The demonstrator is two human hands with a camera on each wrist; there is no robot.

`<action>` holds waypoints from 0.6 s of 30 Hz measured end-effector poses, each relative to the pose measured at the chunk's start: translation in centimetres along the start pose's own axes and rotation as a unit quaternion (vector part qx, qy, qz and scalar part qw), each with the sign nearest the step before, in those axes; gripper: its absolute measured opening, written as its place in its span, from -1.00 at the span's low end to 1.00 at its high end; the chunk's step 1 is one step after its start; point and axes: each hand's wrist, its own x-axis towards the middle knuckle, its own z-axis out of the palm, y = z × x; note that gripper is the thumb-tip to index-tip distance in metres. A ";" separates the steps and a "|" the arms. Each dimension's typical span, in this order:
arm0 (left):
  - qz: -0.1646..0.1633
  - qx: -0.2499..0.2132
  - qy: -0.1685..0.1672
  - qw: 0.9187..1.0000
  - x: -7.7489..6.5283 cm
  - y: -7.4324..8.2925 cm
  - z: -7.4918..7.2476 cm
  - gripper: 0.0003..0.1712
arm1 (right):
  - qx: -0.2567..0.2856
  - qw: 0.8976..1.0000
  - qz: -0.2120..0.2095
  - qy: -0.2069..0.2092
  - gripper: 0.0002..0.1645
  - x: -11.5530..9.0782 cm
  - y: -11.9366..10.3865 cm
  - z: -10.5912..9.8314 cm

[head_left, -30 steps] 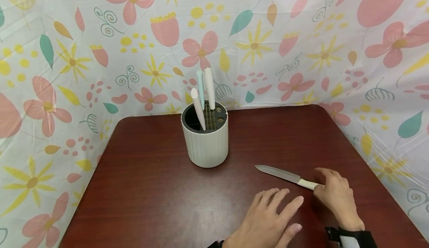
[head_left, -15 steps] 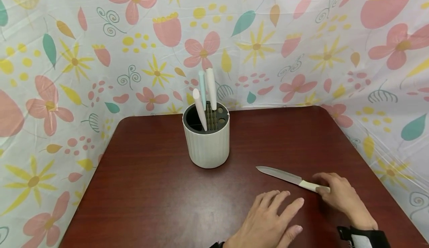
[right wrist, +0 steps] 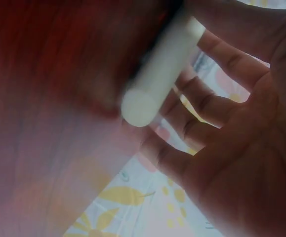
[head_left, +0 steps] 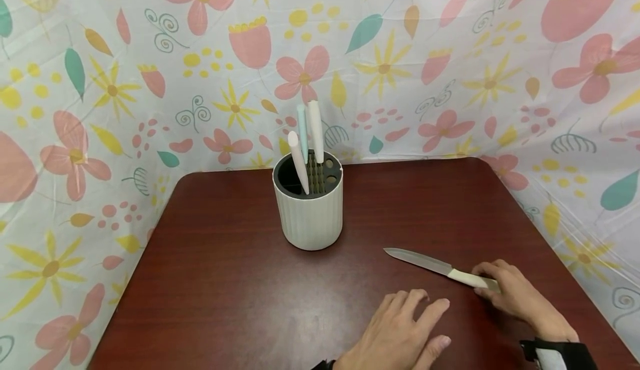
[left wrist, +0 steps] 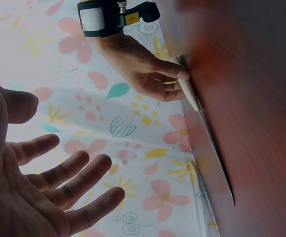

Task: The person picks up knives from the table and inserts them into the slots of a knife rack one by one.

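A knife [head_left: 425, 261] with a cream handle and bare metal blade lies on the right side of the table, its tip pointing left. My right hand [head_left: 520, 298] holds the rear of the handle between thumb and fingers. The handle [right wrist: 165, 74] shows close up in the right wrist view, with my fingers along its far side. My left hand [head_left: 395, 331] hovers palm down near the table's front, fingers spread and slightly bent, touching nothing. In the left wrist view, the left palm [left wrist: 29, 187] faces the camera with nothing in it.
A ribbed white knife holder [head_left: 312, 223] stands mid-table toward the back. Several handles, white and light blue, stick up from its black slotted insert. A flowered cloth [head_left: 400, 81] hangs behind and beside the dark brown table [head_left: 225, 281].
My right hand has slid right and slightly nearer along the handle, uncovering more of it. The knife stays almost where it was. My left hand has hardly moved, its fingers bending slightly.
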 end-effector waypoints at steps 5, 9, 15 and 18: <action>0.000 -0.004 0.011 1.000 0.1 0.0 0.0 -0.47 | -0.003 0.998 -0.039 0.039 -0.61 -0.2 0.3 0.3; -0.002 -0.005 0.016 1.000 0.1 -0.1 -0.1 -0.47 | 0.037 0.995 -0.078 0.049 -0.56 0.0 0.3 -0.2; -0.006 -0.008 0.017 1.000 0.2 -0.2 -0.3 -0.45 | 0.110 0.993 -0.033 -0.020 -0.67 -0.4 -0.1 -2.3; -0.002 -0.006 0.027 1.000 0.2 -0.3 -0.4 -0.47 | 0.141 0.989 -0.020 -0.033 -0.70 -0.6 -0.4 -3.4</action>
